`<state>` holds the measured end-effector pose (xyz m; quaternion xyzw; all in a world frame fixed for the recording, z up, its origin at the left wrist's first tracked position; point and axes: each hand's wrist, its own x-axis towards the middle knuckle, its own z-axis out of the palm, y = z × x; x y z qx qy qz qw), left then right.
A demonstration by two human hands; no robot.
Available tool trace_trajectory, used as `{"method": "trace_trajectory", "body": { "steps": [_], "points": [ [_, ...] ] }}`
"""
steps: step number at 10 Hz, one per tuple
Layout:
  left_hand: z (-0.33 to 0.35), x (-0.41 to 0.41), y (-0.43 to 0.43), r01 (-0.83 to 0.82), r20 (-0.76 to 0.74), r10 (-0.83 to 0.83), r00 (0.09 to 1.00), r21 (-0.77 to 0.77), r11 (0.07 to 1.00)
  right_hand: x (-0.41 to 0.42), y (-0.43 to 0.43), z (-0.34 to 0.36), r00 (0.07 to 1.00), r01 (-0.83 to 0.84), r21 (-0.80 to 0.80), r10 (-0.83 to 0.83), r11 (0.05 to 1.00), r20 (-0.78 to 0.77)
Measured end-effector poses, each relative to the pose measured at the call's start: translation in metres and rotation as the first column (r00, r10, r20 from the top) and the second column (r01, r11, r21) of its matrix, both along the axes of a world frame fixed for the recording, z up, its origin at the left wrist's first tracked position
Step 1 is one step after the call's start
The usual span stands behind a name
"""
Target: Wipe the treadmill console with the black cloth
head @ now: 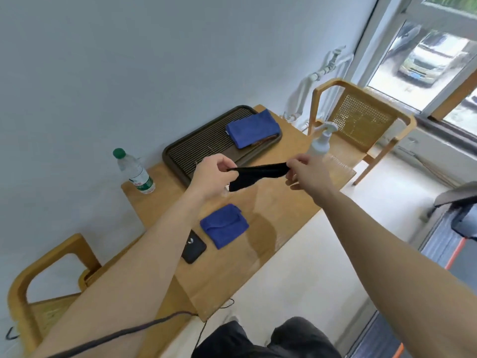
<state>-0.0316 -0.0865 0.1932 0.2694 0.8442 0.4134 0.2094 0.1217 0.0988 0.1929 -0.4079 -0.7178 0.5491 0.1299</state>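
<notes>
Above the middle of the wooden surface, we hold the black cloth stretched in the air between our two hands. Our left hand pinches one end between thumb and fingers; our right hand pinches the other end the same way. The cloth sags a little in the middle, with a loose fold hanging down near the left hand, and it touches nothing below.

On the surface beneath lie a folded blue cloth and, just beside it toward the near edge, a dark phone. A slatted tray sits along the far edge against the wall, carrying a second blue cloth. A water bottle with a green cap stands at the far left corner, and a white spray bottle stands near the right end, partly behind our right hand. Wooden chairs stand at both ends.

At the right edge of the view we glimpse grey and dark shapes with an orange strip; these may be part of the treadmill, but no console can be made out. We judge the task to be at its start: the cloth is in hand, and the walk over and all the wiping are left.
</notes>
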Motion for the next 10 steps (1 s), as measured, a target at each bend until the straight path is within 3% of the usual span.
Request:
{"method": "trace_trajectory", "body": {
  "steps": [1, 2, 3, 4, 6, 7, 9, 10],
  "points": [
    [-0.037, 0.006, 0.017, 0.043, 0.051, -0.036, 0.998, -0.132, 0.990, -0.001, 0.026, -0.047, 0.989, -0.071, -0.030, 0.074, 0.997, 0.128],
    [-0.093, 0.032, 0.034, 0.097, 0.219, -0.036, 0.975, -0.278, 0.956, 0.008, 0.054, -0.108, 0.950, -0.145, -0.105, 0.168, 0.984, 0.262],
    [-0.138, 0.063, 0.053, 0.090, 0.346, 0.054, 0.937, -0.387, 0.918, 0.020, 0.079, -0.156, 0.864, -0.244, -0.220, 0.315, 0.945, 0.393],
    [-0.159, 0.078, 0.070, 0.049, 0.447, 0.177, 0.877, -0.449, 0.892, 0.019, 0.099, -0.174, 0.804, -0.314, -0.287, 0.415, 0.905, 0.426],
    [-0.170, 0.040, 0.092, -0.395, 0.327, 0.532, 0.781, -0.401, 0.826, -0.060, 0.123, -0.182, 0.833, -0.356, -0.345, 0.462, 0.868, 0.304],
    [-0.189, 0.010, 0.101, -0.510, 0.283, 0.613, 0.738, -0.361, 0.781, -0.102, 0.120, -0.199, 0.839, -0.346, -0.338, 0.450, 0.875, 0.306],
    [-0.218, 0.004, 0.105, -0.572, 0.196, 0.648, 0.736, -0.330, 0.750, -0.115, 0.107, -0.222, 0.855, -0.272, -0.470, 0.435, 0.840, 0.283],
    [-0.198, 0.015, 0.101, -0.561, 0.177, 0.632, 0.754, -0.327, 0.761, -0.109, 0.105, -0.205, 0.840, -0.300, -0.418, 0.445, 0.858, 0.311]
  ]
}}
